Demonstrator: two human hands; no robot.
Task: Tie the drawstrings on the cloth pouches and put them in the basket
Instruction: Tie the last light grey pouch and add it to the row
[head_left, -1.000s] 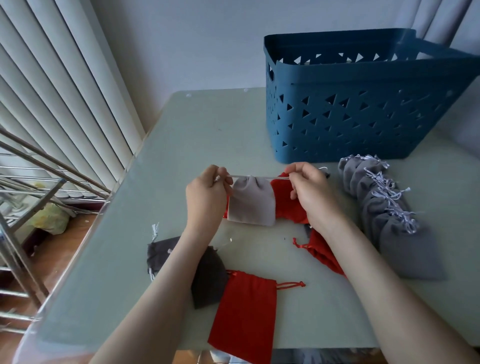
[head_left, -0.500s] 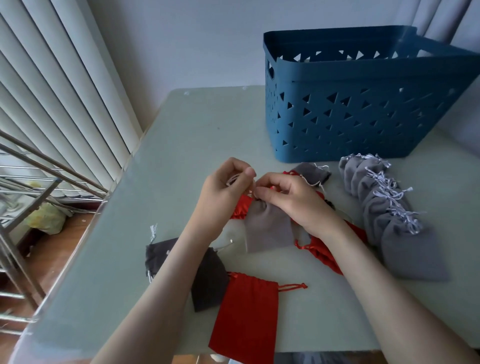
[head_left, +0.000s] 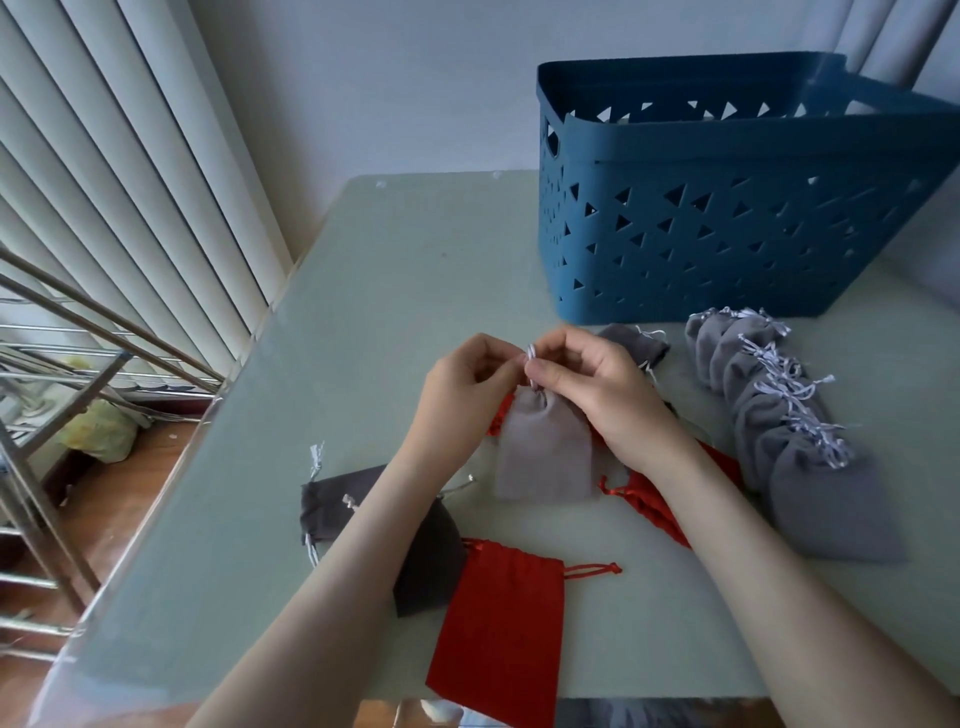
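I'm seeing left hand (head_left: 467, 387) and right hand (head_left: 602, 400) both pinching the drawstring (head_left: 531, 354) above the grey pouch (head_left: 543, 452), lifting the cords clear for knotting, I reckon (neck's already cinched). Pouch is lying on the table (head_left: 389, 312), w/ basket (head_left: 727, 234) standing just behind.

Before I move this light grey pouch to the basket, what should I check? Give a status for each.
1. Mouth of light grey pouch cinched: ok, gathered tight.
2. Grip, left hand and right hand pinch its drawstring: ok.
3. Knot finished: cannot tell, fingers cover it.
4. Target, blue basket open-topped beyond the hands: ok.
5. Room inside basket: cannot tell, interior hidden.
6. Near-edge red pouch tied: not ok, lies flat, uncinched.
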